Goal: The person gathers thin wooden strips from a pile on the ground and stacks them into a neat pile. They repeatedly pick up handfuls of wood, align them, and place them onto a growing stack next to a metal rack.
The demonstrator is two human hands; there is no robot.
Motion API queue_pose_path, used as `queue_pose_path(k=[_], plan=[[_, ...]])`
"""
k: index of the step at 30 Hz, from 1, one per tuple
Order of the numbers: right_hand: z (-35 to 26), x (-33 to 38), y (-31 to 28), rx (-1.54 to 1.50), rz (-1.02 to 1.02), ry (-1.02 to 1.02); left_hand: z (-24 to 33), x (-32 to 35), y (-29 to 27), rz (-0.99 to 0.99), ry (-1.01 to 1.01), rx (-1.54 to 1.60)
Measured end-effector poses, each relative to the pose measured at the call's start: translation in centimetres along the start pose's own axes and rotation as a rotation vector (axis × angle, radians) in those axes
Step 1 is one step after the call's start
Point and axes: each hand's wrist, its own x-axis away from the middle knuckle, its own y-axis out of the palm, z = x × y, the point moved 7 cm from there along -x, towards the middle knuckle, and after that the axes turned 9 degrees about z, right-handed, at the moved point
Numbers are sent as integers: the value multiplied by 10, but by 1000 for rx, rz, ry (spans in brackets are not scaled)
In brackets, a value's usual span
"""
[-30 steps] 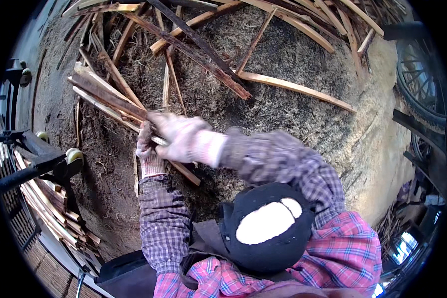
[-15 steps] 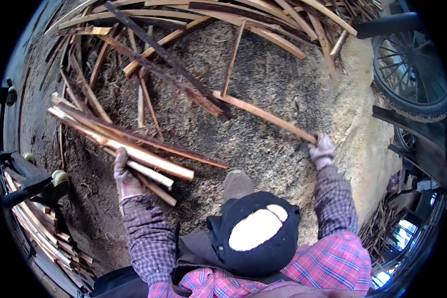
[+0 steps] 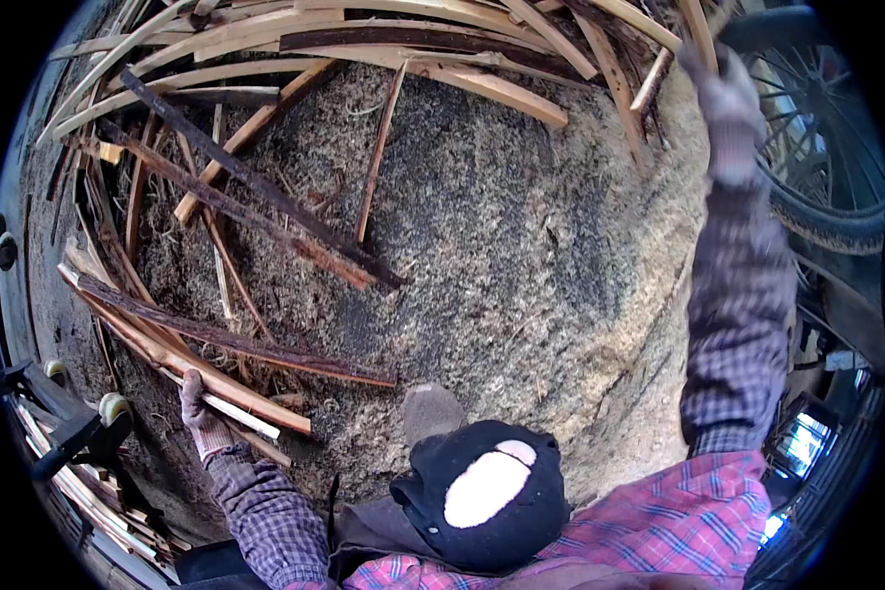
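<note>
My left hand (image 3: 205,418), in a dirty pale glove, is closed around a small bundle of long wooden strips (image 3: 231,393) at the left. One pale thin strip and a darker one stick out beside the thumb. A dark bark-edged strip (image 3: 236,341) lies along the bundle's far side. My right arm is stretched to the far right, and the gloved right hand (image 3: 733,103) is slightly smeared by motion. Between its fingers is a wooden strip (image 3: 697,31), its far end cut off by the picture's upper rim.
Long wood strips (image 3: 433,44) lie heaped across the far side, with dark bark pieces (image 3: 265,192) at the far left. Sawdust covers the ground (image 3: 521,256). A spoked wheel (image 3: 826,147) stands at the right. More strips (image 3: 93,501) are stacked at the lower left, near a metal frame (image 3: 69,442).
My right hand has swung far forward and right, carrying the wooden strip off the ground in the middle. My left hand still grips its bundle, which appears farther left and nearer in the shifted view.
</note>
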Motion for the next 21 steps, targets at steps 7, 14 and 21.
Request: queue_pose_path(k=[7,14,21], plan=[[-95,-40,78,-160,-530,-101,-12,4,31,28,42,-83],[-48,-36,160,135,-257,-165,4,32,62,64,29,-166],[-75,40,113,309,-72,23,4,33,69,-77,82,-198]])
